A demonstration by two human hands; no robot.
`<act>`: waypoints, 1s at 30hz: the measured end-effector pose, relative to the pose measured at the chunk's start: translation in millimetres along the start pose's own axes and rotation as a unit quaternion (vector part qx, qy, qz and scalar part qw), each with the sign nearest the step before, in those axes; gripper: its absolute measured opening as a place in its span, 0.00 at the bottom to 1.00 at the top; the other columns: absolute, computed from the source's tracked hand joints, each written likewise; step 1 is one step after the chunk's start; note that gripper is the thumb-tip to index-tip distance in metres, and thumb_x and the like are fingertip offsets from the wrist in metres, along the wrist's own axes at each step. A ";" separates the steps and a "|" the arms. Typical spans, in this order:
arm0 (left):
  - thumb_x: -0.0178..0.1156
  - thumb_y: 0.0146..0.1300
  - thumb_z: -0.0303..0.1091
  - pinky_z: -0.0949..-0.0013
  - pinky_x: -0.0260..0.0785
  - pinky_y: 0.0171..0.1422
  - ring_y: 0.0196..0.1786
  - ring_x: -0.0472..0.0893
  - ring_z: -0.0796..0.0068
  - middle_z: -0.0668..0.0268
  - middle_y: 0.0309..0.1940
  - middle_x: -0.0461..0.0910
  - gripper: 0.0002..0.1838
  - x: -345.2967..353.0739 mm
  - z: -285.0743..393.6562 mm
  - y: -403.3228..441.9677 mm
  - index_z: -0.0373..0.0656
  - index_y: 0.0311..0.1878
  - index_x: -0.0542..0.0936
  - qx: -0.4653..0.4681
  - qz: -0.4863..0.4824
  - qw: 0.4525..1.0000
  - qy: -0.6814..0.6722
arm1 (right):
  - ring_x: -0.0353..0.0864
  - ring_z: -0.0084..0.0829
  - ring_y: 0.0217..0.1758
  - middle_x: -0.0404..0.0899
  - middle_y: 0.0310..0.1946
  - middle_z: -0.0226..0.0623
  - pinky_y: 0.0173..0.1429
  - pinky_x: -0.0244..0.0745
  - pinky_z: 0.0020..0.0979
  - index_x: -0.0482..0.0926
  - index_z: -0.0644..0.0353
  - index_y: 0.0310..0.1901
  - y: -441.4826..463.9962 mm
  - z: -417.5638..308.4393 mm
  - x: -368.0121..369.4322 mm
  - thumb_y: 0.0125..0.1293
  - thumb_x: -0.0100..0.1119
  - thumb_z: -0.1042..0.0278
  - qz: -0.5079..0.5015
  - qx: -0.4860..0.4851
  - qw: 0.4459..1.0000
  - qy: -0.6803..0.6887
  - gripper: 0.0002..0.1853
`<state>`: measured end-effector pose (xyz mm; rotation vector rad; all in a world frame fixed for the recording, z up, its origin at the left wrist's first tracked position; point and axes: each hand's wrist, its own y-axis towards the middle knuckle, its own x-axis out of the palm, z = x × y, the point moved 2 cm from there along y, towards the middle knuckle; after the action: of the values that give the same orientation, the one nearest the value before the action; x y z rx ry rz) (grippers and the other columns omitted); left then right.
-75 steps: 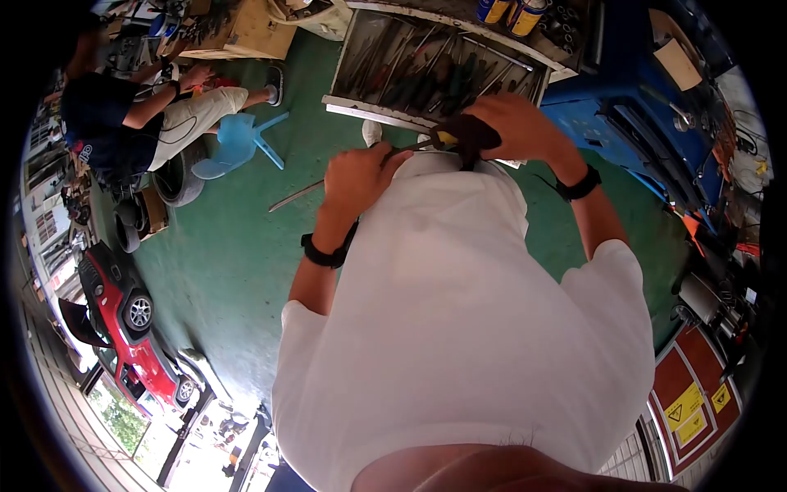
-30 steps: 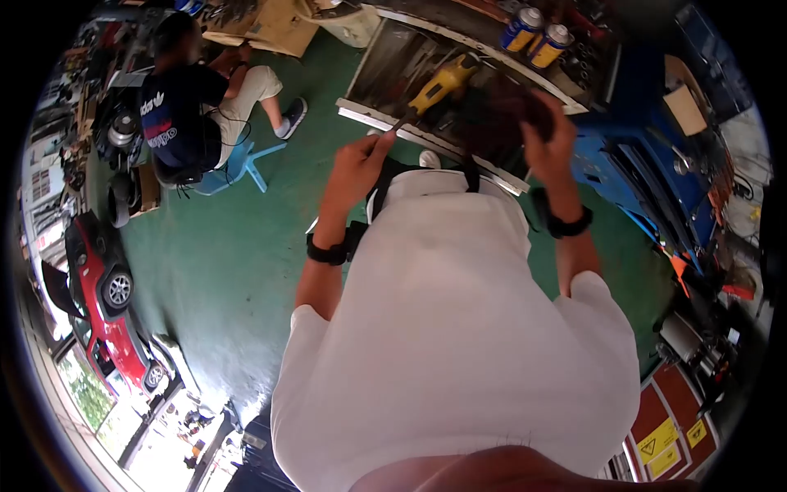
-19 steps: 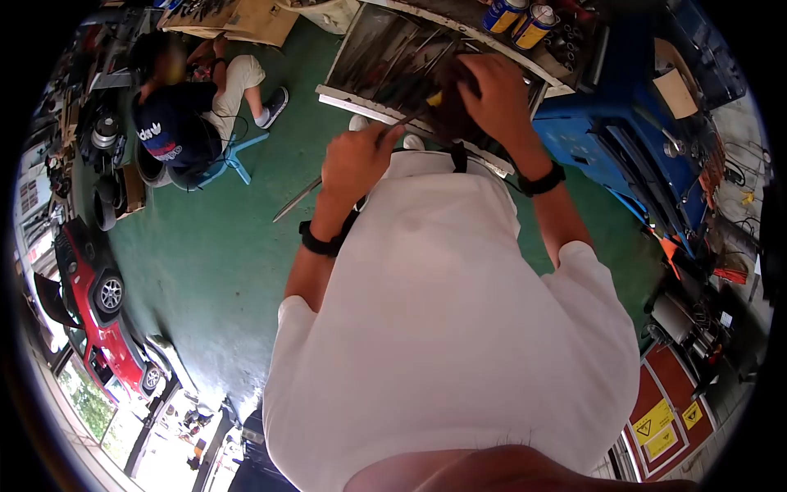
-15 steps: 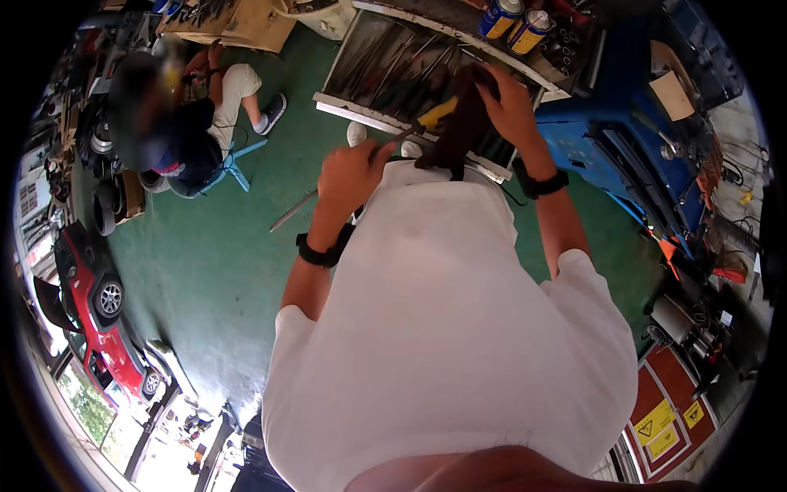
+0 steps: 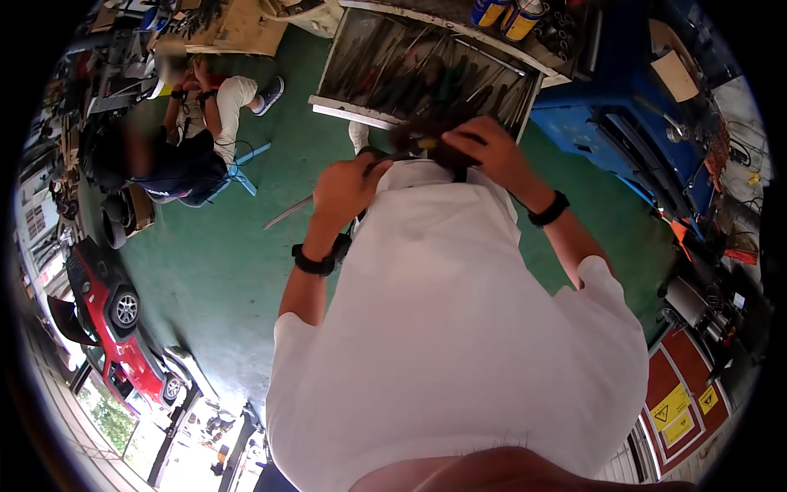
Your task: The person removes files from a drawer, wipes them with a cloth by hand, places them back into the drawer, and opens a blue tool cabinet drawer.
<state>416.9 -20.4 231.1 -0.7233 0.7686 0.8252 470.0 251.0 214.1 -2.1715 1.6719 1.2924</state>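
My left hand (image 5: 346,193) is closed around the shaft of a long tool with a yellow handle that looks like a screwdriver (image 5: 288,211). Its bare metal end sticks out to the left, below the hand. A dark brown cloth (image 5: 447,153) is bunched over the handle, leaving a small yellow patch visible. Closed on this cloth is my right hand (image 5: 489,154), beside the handle and near my waist. Just beyond the hands, an open drawer (image 5: 348,113) holds many screwdrivers and other long tools (image 5: 402,70).
Two spray cans (image 5: 521,18) stand above the drawer beside several sockets (image 5: 560,37). A blue cabinet (image 5: 590,135) is at the right. Another person (image 5: 184,160) sits on a blue stool at the left. A red car (image 5: 123,328) is farther back on the left.
My right hand has come down and toward my body with the cloth, which now covers most of the yellow handle. My left hand keeps its grip, barely shifted.
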 end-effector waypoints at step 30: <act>0.57 0.73 0.44 0.64 0.58 0.26 0.21 0.60 0.65 0.56 0.17 0.67 0.22 -14.6 -125.1 -5.3 0.34 0.28 0.72 -0.016 -0.036 0.965 -0.260 | 0.84 0.44 0.45 0.81 0.48 0.39 0.51 0.79 0.36 0.81 0.55 0.52 -160.6 -77.7 9.1 0.56 0.60 0.83 0.273 0.539 0.783 -0.146 0.21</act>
<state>376.9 -128.1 179.1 -0.5243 0.2548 0.9106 647.1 263.7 194.5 -0.8065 2.1516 0.3972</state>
